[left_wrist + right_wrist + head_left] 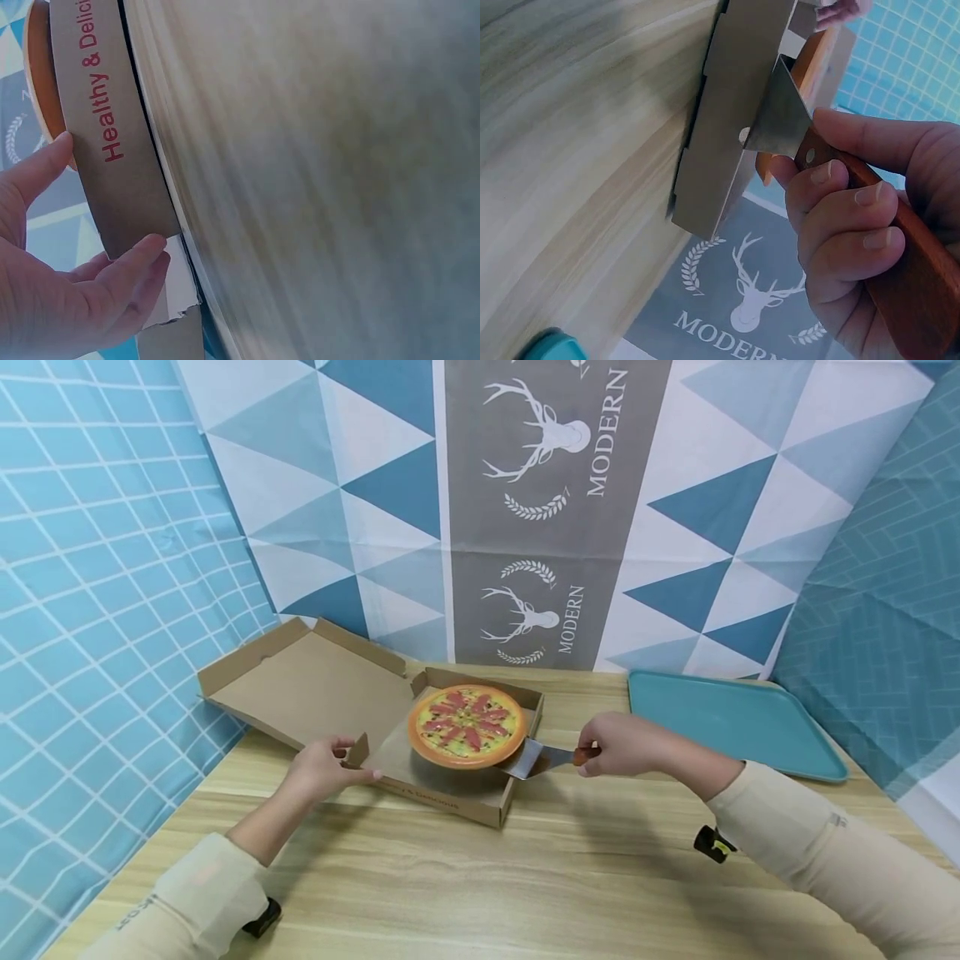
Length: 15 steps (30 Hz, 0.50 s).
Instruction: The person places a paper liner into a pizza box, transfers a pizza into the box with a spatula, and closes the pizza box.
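An open cardboard pizza box (450, 800) lies on the table, its lid (315, 681) folded back to the left. A round toy-like pizza (468, 727) with an orange rim and red toppings sits over the box base, with a shadow under its front edge. My right hand (618, 745) grips the wooden handle (915, 277) of a pizza server; its metal blade (780, 112) crosses the box's right wall and goes under the pizza's edge. My left hand (322, 770) holds the box's front left corner, thumb at the top edge of the front wall (112, 135), fingers at the side.
A teal tray (720, 714) lies at the back right of the wooden table (480, 893). A patterned cloth (540, 527) hangs close behind the box, and a blue tiled sheet (97, 568) stands along the left.
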{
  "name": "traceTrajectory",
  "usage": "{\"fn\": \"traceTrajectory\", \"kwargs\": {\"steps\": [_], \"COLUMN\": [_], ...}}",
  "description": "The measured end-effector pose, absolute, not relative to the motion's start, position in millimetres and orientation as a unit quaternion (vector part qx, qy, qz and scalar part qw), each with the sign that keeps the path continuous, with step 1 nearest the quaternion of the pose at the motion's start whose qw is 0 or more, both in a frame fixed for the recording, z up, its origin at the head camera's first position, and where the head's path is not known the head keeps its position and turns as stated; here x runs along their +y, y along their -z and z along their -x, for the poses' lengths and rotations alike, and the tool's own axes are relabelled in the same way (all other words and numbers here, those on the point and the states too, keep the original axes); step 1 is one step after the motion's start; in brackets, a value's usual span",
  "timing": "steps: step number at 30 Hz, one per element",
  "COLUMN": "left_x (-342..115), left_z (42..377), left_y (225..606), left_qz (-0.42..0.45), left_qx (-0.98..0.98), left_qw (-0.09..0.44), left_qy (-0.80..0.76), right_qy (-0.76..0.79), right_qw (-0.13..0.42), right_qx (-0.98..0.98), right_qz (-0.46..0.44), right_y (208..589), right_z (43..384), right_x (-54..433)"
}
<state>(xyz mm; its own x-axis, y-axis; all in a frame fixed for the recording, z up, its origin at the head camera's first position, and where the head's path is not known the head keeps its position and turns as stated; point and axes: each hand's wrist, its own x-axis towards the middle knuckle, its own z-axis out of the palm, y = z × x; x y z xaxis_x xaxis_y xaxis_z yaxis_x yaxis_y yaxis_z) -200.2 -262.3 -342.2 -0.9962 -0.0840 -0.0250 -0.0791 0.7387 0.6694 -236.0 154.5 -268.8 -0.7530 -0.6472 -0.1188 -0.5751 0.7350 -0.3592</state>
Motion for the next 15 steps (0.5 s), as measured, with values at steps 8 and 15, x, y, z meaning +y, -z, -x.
{"fn": "traceTrajectory", "kwargs": {"steps": [8, 15], "left_x": [-258, -257], "left_z": [201, 201], "left_y": [340, 340], "left_qz": [-0.052, -0.053], "left_qx": [-0.927, -0.931], "left_qw": [0.003, 0.005], "left_qy": [0.372, 0.360], "right_qy": [0.157, 0.132], "right_qw": [0.161, 0.183], "right_qx": [0.927, 0.930], "right_qz": [0.300, 0.292], "right_y": [265, 258], "right_z": [243, 249], "right_x": [148, 138]}}
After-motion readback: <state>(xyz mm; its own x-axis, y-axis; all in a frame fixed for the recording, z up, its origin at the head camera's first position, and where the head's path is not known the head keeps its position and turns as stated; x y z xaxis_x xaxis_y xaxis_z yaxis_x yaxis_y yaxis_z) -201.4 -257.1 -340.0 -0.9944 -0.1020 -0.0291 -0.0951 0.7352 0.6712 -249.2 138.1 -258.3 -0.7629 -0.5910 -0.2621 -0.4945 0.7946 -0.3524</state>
